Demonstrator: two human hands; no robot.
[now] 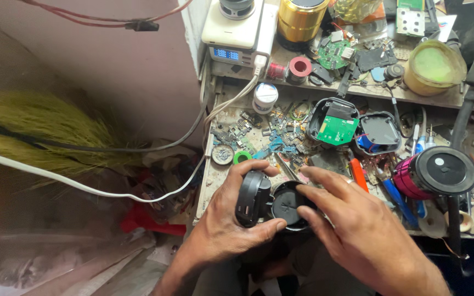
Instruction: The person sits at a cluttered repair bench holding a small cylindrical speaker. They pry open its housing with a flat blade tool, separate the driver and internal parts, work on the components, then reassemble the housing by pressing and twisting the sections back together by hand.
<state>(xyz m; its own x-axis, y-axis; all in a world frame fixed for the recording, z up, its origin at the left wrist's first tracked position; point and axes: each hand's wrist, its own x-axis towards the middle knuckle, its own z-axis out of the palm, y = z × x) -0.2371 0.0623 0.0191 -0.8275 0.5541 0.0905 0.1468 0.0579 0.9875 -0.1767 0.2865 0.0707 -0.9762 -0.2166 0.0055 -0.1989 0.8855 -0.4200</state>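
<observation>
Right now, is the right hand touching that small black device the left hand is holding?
Touching. The head view shows the right hand with its fingertips pressed on the round black part of the small black device, which the left hand wraps around.

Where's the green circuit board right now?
In the head view, the green circuit board sits in an opened black casing on the bench, beyond the right hand.

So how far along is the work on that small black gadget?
Partway. A similar case lies opened on the bench, green board showing. The left hand grips the black gadget while the right hand fingers its round black part. The two are not yet apart.
</observation>
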